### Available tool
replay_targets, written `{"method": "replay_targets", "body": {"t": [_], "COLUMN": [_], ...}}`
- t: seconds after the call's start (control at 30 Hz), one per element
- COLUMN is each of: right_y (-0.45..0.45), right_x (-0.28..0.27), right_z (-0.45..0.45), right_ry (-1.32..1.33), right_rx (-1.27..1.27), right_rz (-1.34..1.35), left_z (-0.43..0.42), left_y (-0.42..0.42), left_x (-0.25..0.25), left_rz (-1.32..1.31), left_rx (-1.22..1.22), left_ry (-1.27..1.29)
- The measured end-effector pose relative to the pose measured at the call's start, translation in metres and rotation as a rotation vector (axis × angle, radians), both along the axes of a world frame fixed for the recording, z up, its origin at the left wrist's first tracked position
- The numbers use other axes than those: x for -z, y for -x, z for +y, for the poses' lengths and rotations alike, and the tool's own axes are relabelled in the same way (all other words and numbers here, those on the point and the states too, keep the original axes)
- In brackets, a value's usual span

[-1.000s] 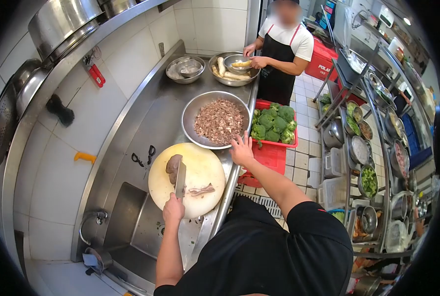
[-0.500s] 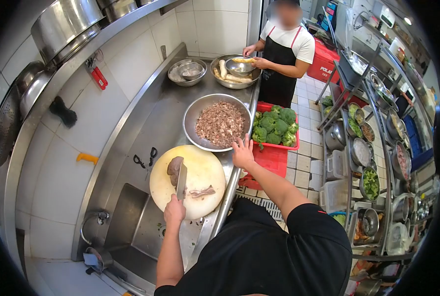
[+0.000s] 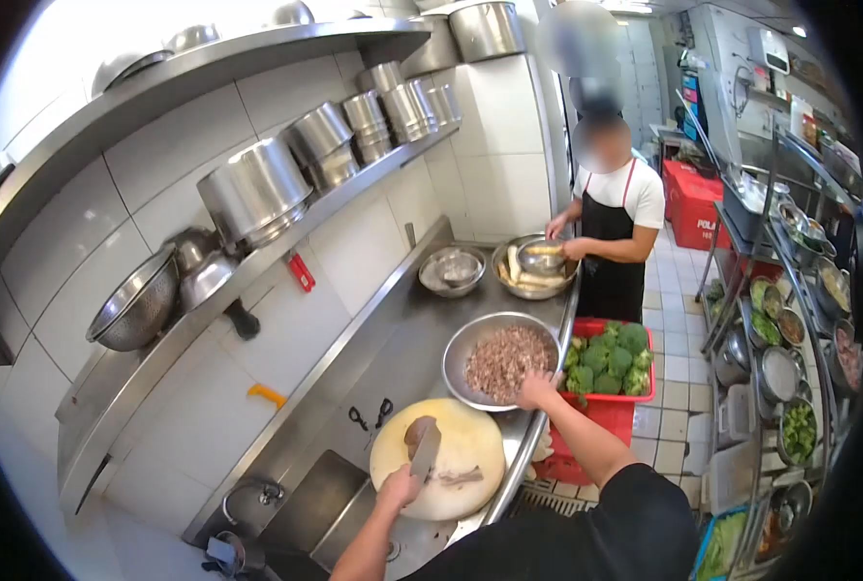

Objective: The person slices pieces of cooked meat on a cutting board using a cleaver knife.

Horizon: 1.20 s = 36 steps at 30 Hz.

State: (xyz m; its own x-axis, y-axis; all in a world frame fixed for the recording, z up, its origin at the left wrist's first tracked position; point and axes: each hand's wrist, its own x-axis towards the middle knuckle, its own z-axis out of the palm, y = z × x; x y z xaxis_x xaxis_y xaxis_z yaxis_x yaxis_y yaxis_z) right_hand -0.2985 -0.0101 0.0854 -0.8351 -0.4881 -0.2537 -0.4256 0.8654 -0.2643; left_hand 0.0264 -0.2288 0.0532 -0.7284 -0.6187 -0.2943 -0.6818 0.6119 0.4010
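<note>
Head view: your left hand (image 3: 400, 487) is clamped around the handle of a cleaver (image 3: 426, 457), fingers closed together. The blade points away from you over the round cutting board (image 3: 472, 438). The brown lump of meat (image 3: 416, 432) lies on the board's far left part, beyond your left fingers and at the blade's left side; whether the edge touches it cannot be made out. Thin meat strips (image 3: 461, 475) lie on the board to the right of the blade, apart from your fingers.

Your right hand (image 3: 536, 390) is at the near right rim of the steel bowl (image 3: 459, 360), with its fingers over that rim. Whether those fingers are spread or pinched together, or touch the chopped meat (image 3: 502, 356), cannot be told. The chopped meat lies in the bowl, just beyond and to the left of them.

To the right of the bowl, broccoli (image 3: 608, 356) fills a red crate (image 3: 651, 372). Scissors (image 3: 370, 414) lie on the steel counter (image 3: 327, 407), left of the board. A co-worker (image 3: 617, 225) stands at the far end, hands at a bowl of pale, long pieces (image 3: 531, 281).
</note>
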Motion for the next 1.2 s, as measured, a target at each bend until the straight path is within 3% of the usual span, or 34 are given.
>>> {"method": "replay_targets", "body": {"t": [0.07,0.1,0.13,0.2,0.27,0.33,0.4,0.53,0.7,0.93,1.03,1.13,1.2], "right_y": [0.068,0.101,0.108,0.064,0.007,-0.049,-0.091,-0.15,-0.156,-0.16,-0.169,-0.173,-0.171], "right_x": [-0.011,0.012,-0.004,-0.054,-0.057,-0.012,0.044,0.102,0.096,0.094,0.072,0.086,0.089], "right_z": [-0.01,-0.026,-0.036,-0.048,-0.054,-0.05,-0.038,-0.015,-0.027,-0.059,-0.045,-0.052,-0.058], "right_ry": [0.28,0.387,0.437,0.553,0.767,0.588,0.555,0.494,0.514,0.357,0.433,0.51,0.385], "right_rx": [-0.045,-0.071,-0.109,-0.214,-0.464,-0.59,-0.835,-0.977,-0.881,-0.995,-0.977,-0.992,-1.042], "right_rz": [-0.102,0.182,0.257,0.302,0.188,-0.135,-0.199,-0.128,-0.131,-0.248,-0.262,-0.207,-0.22], "left_z": [-0.003,-0.005,-0.007,0.002,0.032,0.068,0.09,0.13,0.144,0.1,0.097,0.107,0.106], "left_y": [-0.001,-0.006,-0.002,-0.015,-0.019,-0.026,-0.04,-0.065,-0.065,-0.045,-0.062,-0.079,-0.081], "left_x": [-0.016,-0.015,-0.021,-0.013,-0.032,-0.056,-0.056,-0.051,-0.04,-0.034,-0.029,-0.021,-0.022], "left_rz": [0.001,-0.004,-0.026,0.231,0.313,0.3,0.267,0.067,-0.085,-0.183,-0.202,-0.181,-0.165], "left_rx": [0.038,0.067,0.042,-0.08,-0.238,-0.431,-0.518,-0.533,-0.486,-0.307,-0.255,-0.242,-0.23], "left_ry": [0.059,0.11,0.091,0.149,0.117,-0.011,-0.039,0.035,0.011,0.015,-0.031,-0.08,-0.098]}}
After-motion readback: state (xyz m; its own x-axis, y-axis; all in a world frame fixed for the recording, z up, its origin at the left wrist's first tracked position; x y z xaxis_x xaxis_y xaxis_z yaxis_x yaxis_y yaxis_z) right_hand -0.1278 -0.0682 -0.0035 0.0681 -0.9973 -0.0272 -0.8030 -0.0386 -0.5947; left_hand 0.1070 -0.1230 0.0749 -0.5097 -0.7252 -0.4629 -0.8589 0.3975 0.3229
